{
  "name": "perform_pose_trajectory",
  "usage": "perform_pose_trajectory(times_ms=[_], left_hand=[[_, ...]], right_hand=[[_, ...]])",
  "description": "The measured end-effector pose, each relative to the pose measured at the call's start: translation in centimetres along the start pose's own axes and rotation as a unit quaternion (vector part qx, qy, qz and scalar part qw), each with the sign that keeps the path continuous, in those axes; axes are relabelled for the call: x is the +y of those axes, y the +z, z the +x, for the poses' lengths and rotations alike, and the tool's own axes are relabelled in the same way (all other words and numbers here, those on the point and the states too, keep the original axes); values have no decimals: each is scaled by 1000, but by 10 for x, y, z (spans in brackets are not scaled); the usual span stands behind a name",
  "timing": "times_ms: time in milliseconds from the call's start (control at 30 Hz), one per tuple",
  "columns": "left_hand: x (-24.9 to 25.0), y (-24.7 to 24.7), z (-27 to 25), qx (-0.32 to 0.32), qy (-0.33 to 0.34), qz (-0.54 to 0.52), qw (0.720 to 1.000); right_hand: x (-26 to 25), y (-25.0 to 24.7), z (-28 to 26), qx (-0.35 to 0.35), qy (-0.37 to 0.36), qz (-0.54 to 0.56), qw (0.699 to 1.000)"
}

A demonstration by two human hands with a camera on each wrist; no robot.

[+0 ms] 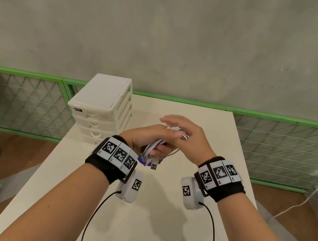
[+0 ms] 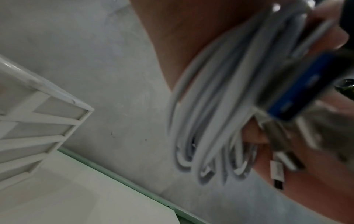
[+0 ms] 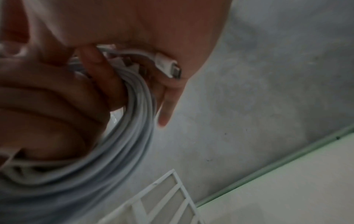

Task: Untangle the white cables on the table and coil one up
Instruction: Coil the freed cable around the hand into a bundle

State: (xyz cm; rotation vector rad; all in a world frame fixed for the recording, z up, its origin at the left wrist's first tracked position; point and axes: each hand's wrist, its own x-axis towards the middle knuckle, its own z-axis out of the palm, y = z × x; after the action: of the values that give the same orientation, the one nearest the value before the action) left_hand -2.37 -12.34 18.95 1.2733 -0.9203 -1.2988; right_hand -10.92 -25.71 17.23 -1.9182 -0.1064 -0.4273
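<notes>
Coil (image 1: 155, 147) held in the left hand (image 1: 147, 137) above the middle of the table (image 1: 157, 233).
Left fingers curl round the looped white strands; a plug hangs just below the fist. The right hand (image 1: 189, 137) lies flat over the coil's far end, fingers straight. Both wrist views are blurred; the palms hide much of the coil.

A pale desk (image 1: 191, 218) carries a white drawer unit (image 1: 102, 107) at its far left corner; a purple object (image 1: 141, 160) lies mid-desk, mostly hidden.
</notes>
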Motion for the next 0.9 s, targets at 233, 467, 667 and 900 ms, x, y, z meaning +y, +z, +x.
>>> perform_pose_trajectory(times_ms=[233,467,667,900], left_hand=[[-6,11,2,-30,-18,-102,994],[-13,-20,-29,357,-18,74,931],[-33,-64,-56,490,16,78,868],[-58,-130,-90,488,-4,7,873]], right_hand=[[0,2,-9,58,32,136,989],[9,54,14,128,37,58,989],[9,126,42,192,75,92,974],[19,170,94,176,97,-10,979]])
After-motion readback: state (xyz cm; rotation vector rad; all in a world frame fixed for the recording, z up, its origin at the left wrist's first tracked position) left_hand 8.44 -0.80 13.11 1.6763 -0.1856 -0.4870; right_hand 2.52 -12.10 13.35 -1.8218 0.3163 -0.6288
